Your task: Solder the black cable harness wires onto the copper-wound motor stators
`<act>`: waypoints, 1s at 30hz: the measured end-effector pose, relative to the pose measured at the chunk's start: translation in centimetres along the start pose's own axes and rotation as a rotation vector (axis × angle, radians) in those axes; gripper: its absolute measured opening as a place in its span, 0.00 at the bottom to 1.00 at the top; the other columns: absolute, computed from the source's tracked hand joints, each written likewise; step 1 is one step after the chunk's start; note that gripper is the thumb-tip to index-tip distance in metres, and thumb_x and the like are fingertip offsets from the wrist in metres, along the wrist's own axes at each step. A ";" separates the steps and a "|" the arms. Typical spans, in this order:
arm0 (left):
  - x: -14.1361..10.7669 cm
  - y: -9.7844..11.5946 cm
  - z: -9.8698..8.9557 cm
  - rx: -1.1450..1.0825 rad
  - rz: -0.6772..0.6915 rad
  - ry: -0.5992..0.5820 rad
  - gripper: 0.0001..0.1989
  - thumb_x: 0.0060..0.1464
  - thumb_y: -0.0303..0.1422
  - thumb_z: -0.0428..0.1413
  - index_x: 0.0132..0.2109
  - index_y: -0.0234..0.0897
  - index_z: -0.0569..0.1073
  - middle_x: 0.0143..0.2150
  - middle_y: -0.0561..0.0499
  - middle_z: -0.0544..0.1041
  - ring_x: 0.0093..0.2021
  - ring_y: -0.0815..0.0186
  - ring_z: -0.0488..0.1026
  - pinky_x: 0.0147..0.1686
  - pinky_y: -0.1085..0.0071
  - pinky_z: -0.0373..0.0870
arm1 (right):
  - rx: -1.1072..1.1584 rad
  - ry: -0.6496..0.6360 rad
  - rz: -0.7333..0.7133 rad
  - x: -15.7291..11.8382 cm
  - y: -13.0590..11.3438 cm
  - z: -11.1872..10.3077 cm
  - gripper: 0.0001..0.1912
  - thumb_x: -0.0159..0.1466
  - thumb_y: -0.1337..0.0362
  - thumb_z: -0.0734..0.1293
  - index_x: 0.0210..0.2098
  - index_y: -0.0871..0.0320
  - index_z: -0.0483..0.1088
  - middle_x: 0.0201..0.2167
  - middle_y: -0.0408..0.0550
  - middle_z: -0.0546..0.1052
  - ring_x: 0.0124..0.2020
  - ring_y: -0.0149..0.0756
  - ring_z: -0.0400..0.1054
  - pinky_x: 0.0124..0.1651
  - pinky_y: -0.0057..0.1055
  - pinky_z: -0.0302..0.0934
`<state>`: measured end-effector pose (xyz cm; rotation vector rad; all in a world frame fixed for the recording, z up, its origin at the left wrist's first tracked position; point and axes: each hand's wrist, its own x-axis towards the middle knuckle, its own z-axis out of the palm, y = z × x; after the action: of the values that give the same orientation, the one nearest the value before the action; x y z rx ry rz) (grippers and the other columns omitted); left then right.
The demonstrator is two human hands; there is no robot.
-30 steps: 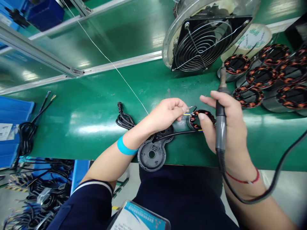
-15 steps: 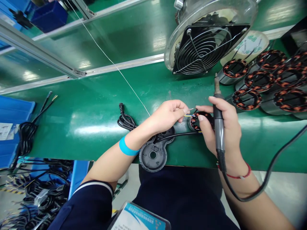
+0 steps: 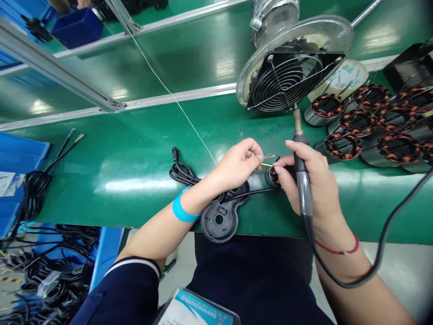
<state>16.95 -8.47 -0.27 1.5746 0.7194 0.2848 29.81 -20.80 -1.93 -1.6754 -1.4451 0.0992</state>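
Note:
My left hand (image 3: 242, 161) pinches thin wires (image 3: 268, 157) between thumb and fingertips. A soldering iron (image 3: 303, 180) rests in my right hand (image 3: 316, 192), its tip pointing up and away. The thumb and index finger of that hand meet at a yellow wire (image 3: 267, 164). Below those fingers sits a small copper-wound stator (image 3: 273, 177), mostly hidden by my right hand. A black cable runs from it to a grey metal housing (image 3: 219, 221) at the table edge, under my left forearm. A thin white strand (image 3: 192, 126) stretches from the upper left down to my left forearm.
A fan with a wire guard (image 3: 282, 85) stands at the back. Several copper-wound stators (image 3: 358, 122) are grouped at the right, by a tape roll (image 3: 348, 74). A coiled black cable (image 3: 182, 174) lies left of the housing. Blue bins (image 3: 20, 158) and cable bundles are at the left.
My right thumb and index finger have come together at the yellow wire, and the iron has shifted slightly left. The right hand now covers more of the small stator. The whole view has shifted a little.

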 end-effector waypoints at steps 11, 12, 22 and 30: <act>-1.1 1.0 0.1 0.408 0.426 0.054 0.04 0.57 0.26 0.54 0.33 0.34 0.72 0.33 0.52 0.71 0.37 0.70 0.67 0.38 0.72 0.65 | 0.227 0.113 0.155 -0.2 -0.3 0.3 0.28 0.61 0.67 0.69 0.59 0.47 0.61 0.33 0.42 0.76 0.32 0.36 0.72 0.36 0.34 0.68; -1.1 1.1 0.1 0.424 0.443 0.041 0.03 0.57 0.26 0.55 0.34 0.34 0.73 0.34 0.52 0.71 0.37 0.69 0.68 0.39 0.72 0.65 | 0.241 0.118 0.141 -0.1 -0.3 0.3 0.28 0.61 0.68 0.69 0.58 0.47 0.61 0.33 0.42 0.76 0.32 0.36 0.71 0.37 0.34 0.69; -0.5 0.4 -0.2 0.334 0.319 0.023 0.06 0.52 0.23 0.56 0.28 0.35 0.74 0.31 0.53 0.71 0.36 0.70 0.68 0.39 0.72 0.65 | 0.187 -0.015 0.158 -0.9 -0.2 -0.4 0.29 0.61 0.66 0.68 0.60 0.47 0.58 0.38 0.44 0.76 0.41 0.41 0.71 0.49 0.44 0.64; -0.6 0.5 -0.7 0.351 0.251 -0.024 0.07 0.53 0.24 0.55 0.28 0.35 0.74 0.32 0.53 0.72 0.37 0.70 0.68 0.42 0.71 0.64 | 0.113 -0.045 0.195 -0.4 0.3 0.3 0.27 0.62 0.68 0.66 0.59 0.46 0.59 0.33 0.41 0.75 0.35 0.39 0.71 0.46 0.43 0.65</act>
<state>16.18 -8.24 0.49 2.0042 0.5728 0.3356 29.80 -20.92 -2.47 -1.7266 -1.2817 0.3225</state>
